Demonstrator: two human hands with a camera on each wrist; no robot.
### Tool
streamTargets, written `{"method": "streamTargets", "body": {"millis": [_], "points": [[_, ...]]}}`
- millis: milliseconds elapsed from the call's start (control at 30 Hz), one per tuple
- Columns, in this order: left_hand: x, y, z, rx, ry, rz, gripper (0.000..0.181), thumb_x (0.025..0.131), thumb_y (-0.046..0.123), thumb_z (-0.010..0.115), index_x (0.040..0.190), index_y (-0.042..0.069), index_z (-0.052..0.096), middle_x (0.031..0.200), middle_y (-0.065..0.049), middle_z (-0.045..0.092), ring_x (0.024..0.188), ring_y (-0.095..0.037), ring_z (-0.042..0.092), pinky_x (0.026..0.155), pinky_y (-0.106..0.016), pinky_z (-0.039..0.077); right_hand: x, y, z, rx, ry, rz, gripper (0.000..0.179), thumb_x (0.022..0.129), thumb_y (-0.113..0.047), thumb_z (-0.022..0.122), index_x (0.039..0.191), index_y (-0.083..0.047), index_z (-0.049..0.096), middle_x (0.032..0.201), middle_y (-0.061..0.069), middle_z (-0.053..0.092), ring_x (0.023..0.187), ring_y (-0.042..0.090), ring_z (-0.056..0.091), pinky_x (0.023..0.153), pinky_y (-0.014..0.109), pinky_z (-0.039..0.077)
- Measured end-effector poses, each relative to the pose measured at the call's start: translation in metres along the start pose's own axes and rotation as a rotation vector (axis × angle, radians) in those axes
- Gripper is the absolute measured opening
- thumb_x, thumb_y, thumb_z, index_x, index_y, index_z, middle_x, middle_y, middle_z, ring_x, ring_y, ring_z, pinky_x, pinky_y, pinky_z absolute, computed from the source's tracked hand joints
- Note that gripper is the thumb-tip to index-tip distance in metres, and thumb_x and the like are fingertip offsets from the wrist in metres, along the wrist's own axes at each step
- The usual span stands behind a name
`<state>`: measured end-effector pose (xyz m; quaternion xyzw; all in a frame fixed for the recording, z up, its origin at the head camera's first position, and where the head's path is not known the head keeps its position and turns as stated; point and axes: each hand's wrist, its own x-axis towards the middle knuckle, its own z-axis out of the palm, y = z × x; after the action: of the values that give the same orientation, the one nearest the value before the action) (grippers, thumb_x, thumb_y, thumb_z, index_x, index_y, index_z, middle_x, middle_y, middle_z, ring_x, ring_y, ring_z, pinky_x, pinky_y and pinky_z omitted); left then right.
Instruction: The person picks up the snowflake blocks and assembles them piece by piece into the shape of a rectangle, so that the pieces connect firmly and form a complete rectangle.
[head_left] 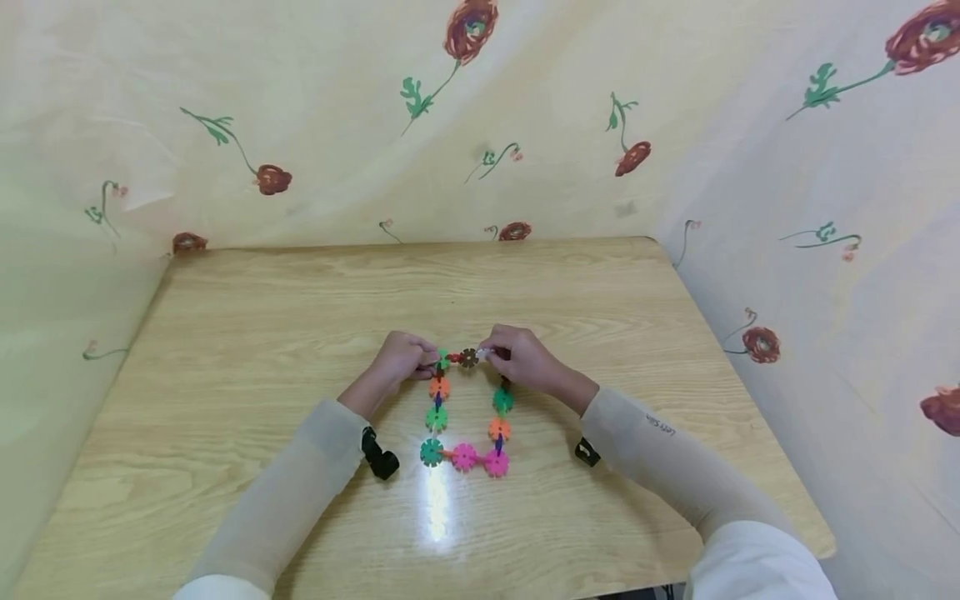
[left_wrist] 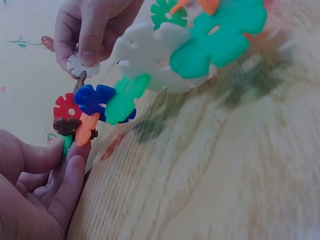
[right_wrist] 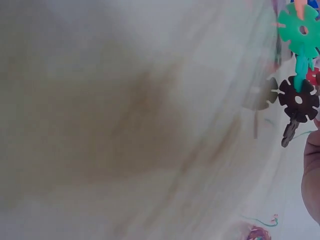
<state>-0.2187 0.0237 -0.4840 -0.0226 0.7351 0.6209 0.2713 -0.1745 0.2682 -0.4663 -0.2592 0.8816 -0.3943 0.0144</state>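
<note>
A chain of notched plastic snowflake discs lies on the table in a roughly rectangular outline. At its upper left corner my left hand (head_left: 405, 358) pinches a green disc (left_wrist: 67, 144) between thumb and fingers. At the upper right, my right hand (head_left: 522, 357) holds a white disc (left_wrist: 80, 65), joined to a brown disc (head_left: 469, 358). Pink discs (head_left: 464, 457) form the lower edge, with a teal disc (head_left: 431, 452) at the lower left. In the right wrist view, a dark brown disc (right_wrist: 298, 99) has an edge-on brown disc (right_wrist: 290, 132) jutting from it near the right hand.
The wood-grain table (head_left: 300, 292) extends around the chain on all sides. Flower-patterned cloth (head_left: 330, 125) hangs behind and at both sides. Black camera mounts (head_left: 380, 454) hang at both wrists, over the table.
</note>
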Motion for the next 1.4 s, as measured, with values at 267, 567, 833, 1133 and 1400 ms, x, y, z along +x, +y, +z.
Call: {"method": "streamTargets", "body": {"millis": [267,567,833,1133,1400], "points": [[0.005,0.0,0.002,0.011,-0.034,-0.033,0.029,0.096,0.002,0.066,0.124,-0.005,0.067,0.12,-0.02,0.066,0.078,-0.017,0.069,0.073,-0.027,0.06,-0.003,0.003,0.0,-0.03,0.045,0.01,0.013,0.095,0.001,0.065,0.101,-0.002,0.076,0.084,0.001,0.061,0.068,0.013,0.051,0.057,0.025,0.046],[0.004,-0.002,0.006,0.023,-0.027,-0.015,0.027,0.095,0.001,0.066,0.121,-0.006,0.068,0.111,-0.019,0.069,0.074,-0.017,0.069,0.069,-0.027,0.06,-0.009,0.008,0.001,-0.097,0.067,-0.068,0.013,0.092,0.002,0.071,0.102,-0.001,0.079,0.082,0.003,0.067,0.063,0.007,0.053,0.053,0.023,0.048],[0.0,0.0,0.007,0.033,0.015,0.009,0.022,0.095,-0.001,0.065,0.116,-0.007,0.07,0.11,-0.02,0.069,0.075,-0.017,0.068,0.066,-0.026,0.059,-0.005,0.007,0.002,-0.106,0.092,-0.097,0.013,0.091,0.004,0.071,0.102,0.001,0.078,0.079,0.003,0.066,0.06,0.008,0.051,0.051,0.023,0.047],[0.002,0.003,0.002,0.076,0.024,0.015,0.024,0.096,0.0,0.064,0.119,-0.007,0.068,0.118,-0.021,0.066,0.072,-0.015,0.067,0.067,-0.025,0.059,0.003,0.006,0.003,-0.1,0.084,-0.104,0.013,0.092,0.002,0.071,0.102,0.0,0.079,0.08,0.003,0.066,0.061,0.008,0.053,0.051,0.024,0.047],[-0.011,0.01,-0.003,0.476,-0.024,0.187,0.02,0.1,0.011,0.062,0.109,-0.002,0.074,0.102,-0.014,0.071,0.072,-0.017,0.064,0.063,-0.028,0.055,0.003,0.01,0.006,-0.116,0.068,-0.098,0.011,0.091,0.001,0.073,0.099,-0.003,0.08,0.086,0.005,0.072,0.063,0.005,0.056,0.054,0.022,0.05]]}}
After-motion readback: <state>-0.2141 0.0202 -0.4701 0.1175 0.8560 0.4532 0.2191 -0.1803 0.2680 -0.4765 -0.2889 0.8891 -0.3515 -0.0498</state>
